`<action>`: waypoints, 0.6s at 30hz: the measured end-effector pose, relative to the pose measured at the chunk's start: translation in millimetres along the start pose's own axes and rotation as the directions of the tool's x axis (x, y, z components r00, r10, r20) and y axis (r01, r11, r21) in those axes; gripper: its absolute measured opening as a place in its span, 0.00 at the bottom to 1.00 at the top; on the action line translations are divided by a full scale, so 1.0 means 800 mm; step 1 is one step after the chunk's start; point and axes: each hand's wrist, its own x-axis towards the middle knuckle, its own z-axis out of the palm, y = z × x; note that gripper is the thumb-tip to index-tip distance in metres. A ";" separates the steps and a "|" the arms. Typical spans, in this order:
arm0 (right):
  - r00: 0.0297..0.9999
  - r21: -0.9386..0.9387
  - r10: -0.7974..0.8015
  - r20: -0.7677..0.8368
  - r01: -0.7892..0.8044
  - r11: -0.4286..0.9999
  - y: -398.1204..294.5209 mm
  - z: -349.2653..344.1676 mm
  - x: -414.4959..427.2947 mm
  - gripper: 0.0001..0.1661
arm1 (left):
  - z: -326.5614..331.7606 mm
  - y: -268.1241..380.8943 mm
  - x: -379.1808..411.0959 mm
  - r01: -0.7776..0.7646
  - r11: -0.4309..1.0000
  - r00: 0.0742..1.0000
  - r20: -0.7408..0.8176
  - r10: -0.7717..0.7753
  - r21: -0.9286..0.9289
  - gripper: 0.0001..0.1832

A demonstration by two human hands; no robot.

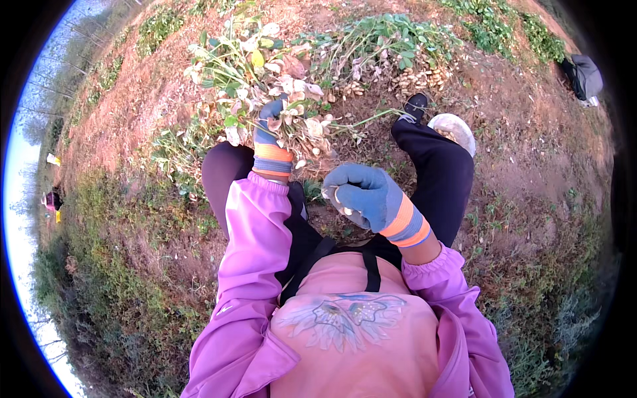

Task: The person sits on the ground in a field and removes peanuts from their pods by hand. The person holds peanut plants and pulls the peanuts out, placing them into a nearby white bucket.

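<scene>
My left hand, in a blue-grey work glove with an orange striped cuff, grips a bunch of pulled peanut plants with pods and roots hanging near its fingers. My right hand, gloved alike, is curled around several loose peanut pods just below the bunch, apart from it. A white bowl holding some peanuts rests on the soil beyond my right knee, partly hidden by my leg.
Uprooted peanut plants lie ahead, with a heap of pods beside my right shoe. More plants lie left of my left knee. A grey and black bag sits at the far right. A person is small at the far left.
</scene>
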 end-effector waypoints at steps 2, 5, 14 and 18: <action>0.995 0.155 0.066 0.077 -0.077 0.985 -0.010 -0.008 -0.019 0.08 | 0.064 0.021 -0.009 -0.020 0.986 0.993 0.111 0.039 -0.164 0.15; 0.995 0.213 0.076 0.057 -0.087 0.973 -0.004 -0.017 -0.025 0.08 | 0.025 0.013 -0.012 0.019 0.944 0.989 -0.134 -0.067 -0.330 0.22; 0.974 0.255 0.018 -0.226 0.041 0.966 0.031 -0.044 0.011 0.15 | 0.015 0.004 -0.026 0.035 0.955 0.989 -0.130 -0.076 -0.293 0.23; 0.967 0.015 -0.028 -0.254 0.033 0.999 0.034 -0.021 0.031 0.16 | 0.031 0.009 -0.035 0.047 0.959 0.983 -0.158 -0.094 -0.280 0.22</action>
